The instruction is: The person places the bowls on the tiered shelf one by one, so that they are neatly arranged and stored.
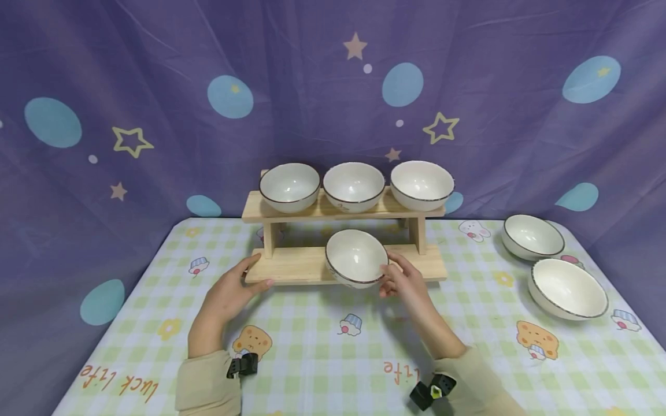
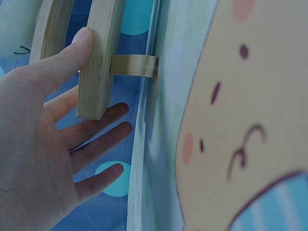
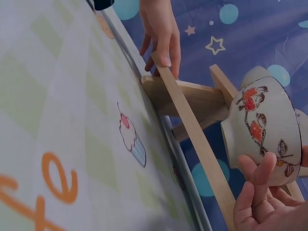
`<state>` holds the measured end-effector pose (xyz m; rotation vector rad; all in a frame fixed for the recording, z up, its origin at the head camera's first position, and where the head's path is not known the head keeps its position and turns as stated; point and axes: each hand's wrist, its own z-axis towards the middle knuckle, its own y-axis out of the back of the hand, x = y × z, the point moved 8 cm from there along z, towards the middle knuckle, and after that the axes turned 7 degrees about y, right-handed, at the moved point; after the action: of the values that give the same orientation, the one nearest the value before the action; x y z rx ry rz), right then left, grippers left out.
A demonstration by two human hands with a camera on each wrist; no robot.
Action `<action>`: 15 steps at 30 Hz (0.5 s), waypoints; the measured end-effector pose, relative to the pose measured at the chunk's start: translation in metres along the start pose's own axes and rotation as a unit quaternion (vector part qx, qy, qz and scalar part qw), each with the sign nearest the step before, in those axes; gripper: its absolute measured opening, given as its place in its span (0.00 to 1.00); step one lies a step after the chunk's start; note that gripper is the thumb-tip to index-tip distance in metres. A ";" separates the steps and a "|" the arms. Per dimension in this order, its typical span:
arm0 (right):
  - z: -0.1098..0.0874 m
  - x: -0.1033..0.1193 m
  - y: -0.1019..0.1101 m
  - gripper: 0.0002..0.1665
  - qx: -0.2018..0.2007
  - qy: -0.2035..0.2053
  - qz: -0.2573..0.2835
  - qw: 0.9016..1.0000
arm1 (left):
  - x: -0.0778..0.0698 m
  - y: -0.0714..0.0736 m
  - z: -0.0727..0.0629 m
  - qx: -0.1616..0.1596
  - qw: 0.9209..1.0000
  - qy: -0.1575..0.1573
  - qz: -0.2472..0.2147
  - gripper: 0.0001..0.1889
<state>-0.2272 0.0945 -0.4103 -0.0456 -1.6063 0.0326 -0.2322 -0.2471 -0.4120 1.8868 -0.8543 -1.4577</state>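
My right hand [image 1: 403,280] holds a white bowl [image 1: 356,257] by its right side, thumb near the dark rim. In the head view the bowl overlaps the lower shelf; the right wrist view shows red birds and leafy twigs painted on the bowl [image 3: 264,127]. My left hand [image 1: 229,294] grips the left end of the lower board of a two-tier wooden rack [image 1: 296,266]. In the left wrist view its thumb presses the board [image 2: 98,72], other fingers spread past the end. Three similar bowls stand along the upper tier: left [image 1: 289,188], middle [image 1: 354,186], right [image 1: 422,185].
Two more white bowls sit at the table's right side, one farther back [image 1: 533,237] and one nearer [image 1: 568,289]. A checked cloth with cartoon prints covers the table [image 1: 312,358]. A purple curtain [image 1: 322,127] hangs close behind the rack.
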 end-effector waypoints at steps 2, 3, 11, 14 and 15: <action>0.001 0.000 -0.004 0.29 0.002 0.001 0.001 1.000 | 0.000 0.000 0.000 -0.001 1.000 0.000 0.001 0.48; 0.001 0.000 -0.007 0.29 0.003 0.001 0.004 1.000 | 0.000 0.000 0.000 -0.001 1.000 0.001 0.001 0.48; 0.002 -0.001 -0.029 0.29 0.021 0.017 0.020 0.999 | 0.000 0.000 0.000 -0.003 1.000 0.000 -0.001 0.48; 0.002 -0.001 -0.037 0.29 0.028 0.021 0.021 0.999 | 0.000 0.000 0.000 -0.006 1.000 -0.003 0.000 0.47; 0.003 -0.001 -0.040 0.29 0.030 0.022 0.023 0.999 | -0.001 0.000 0.000 -0.006 1.000 -0.005 0.001 0.47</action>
<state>-0.2305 0.0547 -0.4098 -0.0360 -1.5584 0.1149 -0.2320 -0.2467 -0.4113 1.8711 -0.8493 -1.4687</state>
